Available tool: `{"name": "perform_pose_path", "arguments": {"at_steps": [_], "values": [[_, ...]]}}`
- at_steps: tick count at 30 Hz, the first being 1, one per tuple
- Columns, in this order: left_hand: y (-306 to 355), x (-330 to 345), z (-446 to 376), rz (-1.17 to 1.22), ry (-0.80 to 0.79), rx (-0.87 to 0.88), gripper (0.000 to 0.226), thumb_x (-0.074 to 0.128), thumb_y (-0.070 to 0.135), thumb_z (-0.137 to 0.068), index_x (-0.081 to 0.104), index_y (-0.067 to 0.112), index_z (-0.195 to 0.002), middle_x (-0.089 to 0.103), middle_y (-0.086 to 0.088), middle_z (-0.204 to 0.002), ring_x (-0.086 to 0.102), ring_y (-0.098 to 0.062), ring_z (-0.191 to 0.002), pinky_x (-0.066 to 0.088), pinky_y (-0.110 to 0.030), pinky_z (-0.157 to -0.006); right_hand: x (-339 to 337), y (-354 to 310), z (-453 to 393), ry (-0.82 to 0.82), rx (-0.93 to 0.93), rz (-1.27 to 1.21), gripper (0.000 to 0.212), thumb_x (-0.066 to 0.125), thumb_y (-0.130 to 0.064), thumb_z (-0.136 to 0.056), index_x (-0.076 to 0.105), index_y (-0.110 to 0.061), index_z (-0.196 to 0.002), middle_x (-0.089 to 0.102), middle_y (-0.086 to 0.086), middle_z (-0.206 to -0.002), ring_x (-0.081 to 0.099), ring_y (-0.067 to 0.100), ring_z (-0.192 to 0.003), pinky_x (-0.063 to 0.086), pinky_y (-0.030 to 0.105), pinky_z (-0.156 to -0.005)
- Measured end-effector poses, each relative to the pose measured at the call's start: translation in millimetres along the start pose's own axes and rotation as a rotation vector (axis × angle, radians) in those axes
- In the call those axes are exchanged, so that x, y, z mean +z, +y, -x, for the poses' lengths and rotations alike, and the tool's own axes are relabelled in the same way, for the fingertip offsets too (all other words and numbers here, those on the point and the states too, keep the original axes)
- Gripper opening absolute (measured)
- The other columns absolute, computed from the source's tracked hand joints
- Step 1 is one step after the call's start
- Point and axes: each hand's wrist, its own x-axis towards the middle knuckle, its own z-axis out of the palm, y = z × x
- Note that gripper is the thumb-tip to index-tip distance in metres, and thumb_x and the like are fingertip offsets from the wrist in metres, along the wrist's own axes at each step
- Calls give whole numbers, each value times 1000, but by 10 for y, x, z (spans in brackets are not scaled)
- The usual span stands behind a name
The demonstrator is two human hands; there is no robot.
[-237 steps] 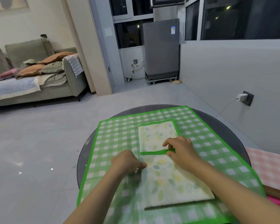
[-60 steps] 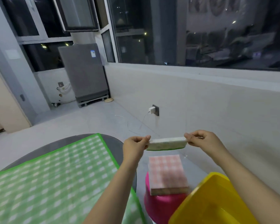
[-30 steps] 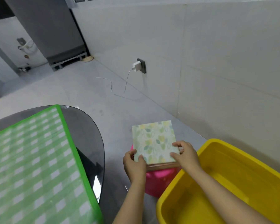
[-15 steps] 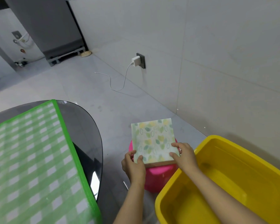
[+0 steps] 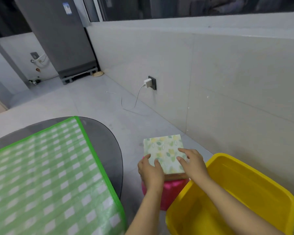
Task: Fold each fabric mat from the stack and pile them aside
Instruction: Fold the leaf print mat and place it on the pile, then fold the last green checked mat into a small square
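Grey tiled floor (image 5: pixel 85 102) fills the frame's middle, w/ a pale wall (image 5: pixel 227 78) running along the right and dark windows at the top. Upper left: grey fridge (image 5: pixel 58 36) on a low stand; a white charger (image 5: pixel 147 81) sits in a wall socket at centre, its cable (image 5: pixel 129 106) trailing onto the floor. Lower left: round dark glass table (image 5: pixel 109 150) covered by a green checked mat (image 5: pixel 41 175). Lower right: yellow plastic tub (image 5: pixel 244 192), its near-left rim just beside a pink stool (image 5: pixel 170 185). On the stool lies a folded leaf-print mat (image 5: pixel 163 148), flat, on top of a thin brown-edged layer; what that layer is I can't tell. Left hand (image 5: pixel 150 170) sits at the mat's near-left corner, fingers relaxed, fingertips touching the fabric edge, nothing gripped. Right hand (image 5: pixel 193 162) rests on the mat's near-right part, fingers spread and fairly straight, lying on the top face, not clenched. Both forearms come in from the bottom edge; the right one crosses over the tub's rim.
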Motion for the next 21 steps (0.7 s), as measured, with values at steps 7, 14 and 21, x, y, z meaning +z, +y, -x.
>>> {"name": "perform_pose_path", "arguments": {"at_steps": [7,14,21], "values": [[598,-796,353,179,-53,270,21,47,18,-95,55,18,-114,53,-4,-121,54,2,-90,42,-21,-80,-466,-1155,379,4,-283,-132,30,62,-27,-88,60,-31,-117,56,-6,-109,58,8,-87,45,21,-79],[555,-2016,661,157,-25,420,18,49,19,-93,60,20,-108,58,1,-114,60,-10,-97,45,-20,-79,-416,-2137,1063,-145,-516,-172,25,63,-26,-87,60,-37,-110,57,-11,-103,58,3,-84,43,9,-71],[18,-3062,1055,35,22,439,15,51,19,-94,58,27,-105,56,9,-109,59,-2,-83,44,-9,-65,112,-2577,1752,-303,-655,-169,25,63,-26,-87,63,-28,-112,58,-10,-99,57,1,-82,44,11,-70]]}}
